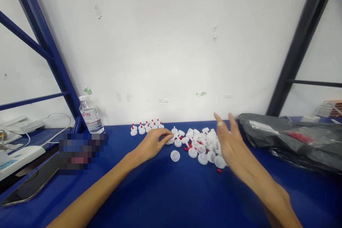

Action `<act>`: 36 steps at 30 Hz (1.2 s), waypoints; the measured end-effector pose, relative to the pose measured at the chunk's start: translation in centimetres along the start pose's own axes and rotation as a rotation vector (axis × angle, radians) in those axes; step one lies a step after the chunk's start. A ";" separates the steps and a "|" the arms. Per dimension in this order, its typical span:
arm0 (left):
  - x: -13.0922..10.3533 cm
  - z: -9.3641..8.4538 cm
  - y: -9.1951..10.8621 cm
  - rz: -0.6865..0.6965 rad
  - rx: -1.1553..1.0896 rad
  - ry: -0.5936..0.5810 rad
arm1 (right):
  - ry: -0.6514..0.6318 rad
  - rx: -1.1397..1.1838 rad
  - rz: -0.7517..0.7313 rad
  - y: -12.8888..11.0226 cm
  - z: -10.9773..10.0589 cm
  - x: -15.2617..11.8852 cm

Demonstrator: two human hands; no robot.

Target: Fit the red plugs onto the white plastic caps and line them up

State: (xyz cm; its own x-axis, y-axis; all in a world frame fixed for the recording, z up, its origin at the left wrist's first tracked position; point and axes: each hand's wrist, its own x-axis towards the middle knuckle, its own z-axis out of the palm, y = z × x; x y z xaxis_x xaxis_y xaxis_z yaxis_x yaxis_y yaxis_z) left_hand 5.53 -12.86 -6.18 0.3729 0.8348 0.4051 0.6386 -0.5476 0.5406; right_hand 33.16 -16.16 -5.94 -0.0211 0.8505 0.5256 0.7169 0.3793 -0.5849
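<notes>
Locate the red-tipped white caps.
In the head view, the red-tipped white caps stand left of centre near the wall, right of the labelled bottle, just beyond the left hand.

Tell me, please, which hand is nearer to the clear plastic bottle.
Left. The left hand is to the right of the bottle, near the red-tipped caps; the right hand is farther right, beside the loose white caps.

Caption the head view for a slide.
Left hand between upright red-tipped white plastic caps and a loose white plastic cap pile; right hand open alongside.
</notes>
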 end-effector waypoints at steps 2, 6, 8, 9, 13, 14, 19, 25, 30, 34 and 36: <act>0.2 0.8 0.9 -0.101 -0.265 0.052 | -0.059 -0.018 0.025 -0.1 0.0 0.3; 0.1 2.7 3.1 -0.250 -0.666 0.076 | -0.143 -0.012 -0.137 -1.2 -0.2 0.4; -0.1 3.3 4.4 -0.279 -0.796 0.039 | -0.225 0.024 -0.248 -2.0 -0.3 0.0; -0.3 3.5 4.9 -0.279 -0.856 0.014 | -0.265 0.042 -0.300 -2.4 -0.3 -0.2; -0.8 4.0 6.6 -0.241 -0.992 -0.038 | -0.319 0.051 -0.410 -3.3 0.0 -0.6; -0.8 4.0 6.8 -0.241 -0.991 -0.034 | -0.295 0.040 -0.415 -3.4 0.1 -0.6; -0.4 4.2 5.6 -0.219 -0.737 0.023 | -0.169 0.023 -0.396 -3.1 0.0 -0.2; -0.7 5.2 2.8 0.015 0.068 0.037 | -0.071 -0.050 -0.310 -3.5 -0.9 -0.2; -0.5 6.8 2.3 0.040 0.263 -0.020 | -0.048 -0.060 -0.300 -3.8 -0.9 -0.3; -0.3 7.4 1.8 0.045 0.326 -0.025 | -0.051 -0.045 -0.291 -3.7 -1.0 -0.3; -0.2 7.4 1.5 0.055 0.323 -0.033 | -0.046 -0.038 -0.290 -3.7 -1.0 -0.2</act>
State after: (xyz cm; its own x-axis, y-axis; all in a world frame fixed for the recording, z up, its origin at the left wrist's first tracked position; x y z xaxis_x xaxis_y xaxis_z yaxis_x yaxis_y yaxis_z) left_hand 11.38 -13.45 -10.95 0.4307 0.8089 0.4004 0.7956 -0.5497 0.2547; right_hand 31.21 -18.14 -3.29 -0.2595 0.7244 0.6387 0.7017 0.5958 -0.3907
